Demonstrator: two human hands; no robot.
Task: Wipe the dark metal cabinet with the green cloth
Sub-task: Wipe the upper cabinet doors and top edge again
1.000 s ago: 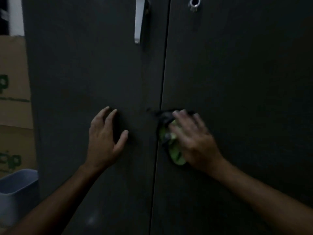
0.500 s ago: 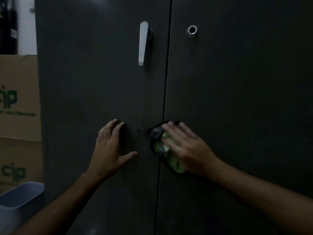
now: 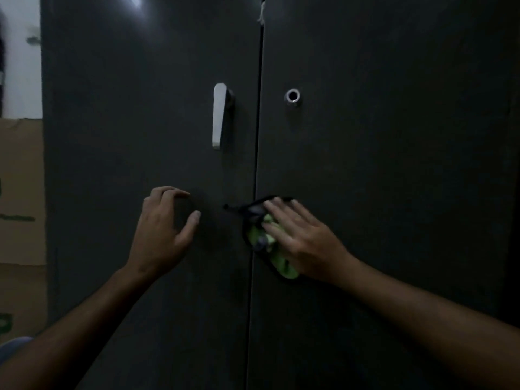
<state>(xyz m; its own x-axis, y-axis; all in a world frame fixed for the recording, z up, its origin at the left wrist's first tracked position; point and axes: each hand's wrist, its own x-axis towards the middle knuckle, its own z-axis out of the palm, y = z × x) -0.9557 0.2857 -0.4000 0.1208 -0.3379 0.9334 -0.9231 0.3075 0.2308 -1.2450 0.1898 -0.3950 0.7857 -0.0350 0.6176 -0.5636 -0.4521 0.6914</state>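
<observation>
The dark metal cabinet fills the view, with two closed doors meeting at a vertical seam in the middle. My right hand presses the green cloth flat against the right door just beside the seam, fingers straight and spread. The cloth is green with dark patches and a dark edge, and my palm hides part of it. My left hand is at the left door at the same height, fingers bent and fingertips near the surface, holding nothing.
A pale handle hangs on the left door and a round silver lock sits on the right door. Cardboard boxes stand left of the cabinet, with a grey bin at the bottom left.
The view has tilted up, so handle and lock sit lower in frame. My right hand slid the cloth slightly right across the seam. My left hand's fingers went from flat to bent.
</observation>
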